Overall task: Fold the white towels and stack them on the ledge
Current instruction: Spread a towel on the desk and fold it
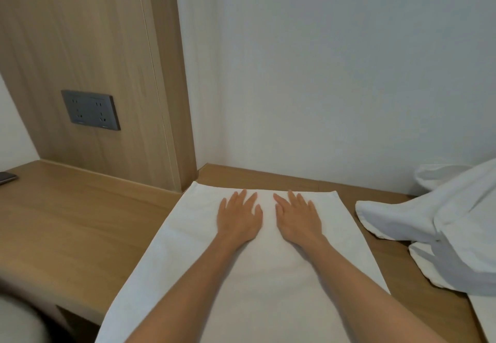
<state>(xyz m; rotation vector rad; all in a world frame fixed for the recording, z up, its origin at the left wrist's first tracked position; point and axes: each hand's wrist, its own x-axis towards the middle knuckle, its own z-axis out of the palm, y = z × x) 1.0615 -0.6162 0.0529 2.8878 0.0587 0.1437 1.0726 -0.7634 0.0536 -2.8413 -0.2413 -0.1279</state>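
Setting: a furnished room, most likely a hotel room or bedroom. Evidence:
- light wood-laminate wall panel (94, 61) carrying a grey double socket plate (90, 110)
- matching wood counter (67, 214) running along a plain white wall (322, 61)
- white towel (188, 248) spread flat on the counter
- heap of white cloth (442, 222) at the right

Hotel versus home: cannot tell.

Two hands are yours: left hand (239, 218) and right hand (298, 218), centre of the frame. One white towel (188, 248) lies spread flat beneath them. One heap of crumpled white cloth (429, 222) sits at the right edge; you cannot tell how many towels it holds. One grey socket plate (90, 110), upper left, has two outlets. One dark flat object (6, 177), far left edge. One wooden counter (67, 208).
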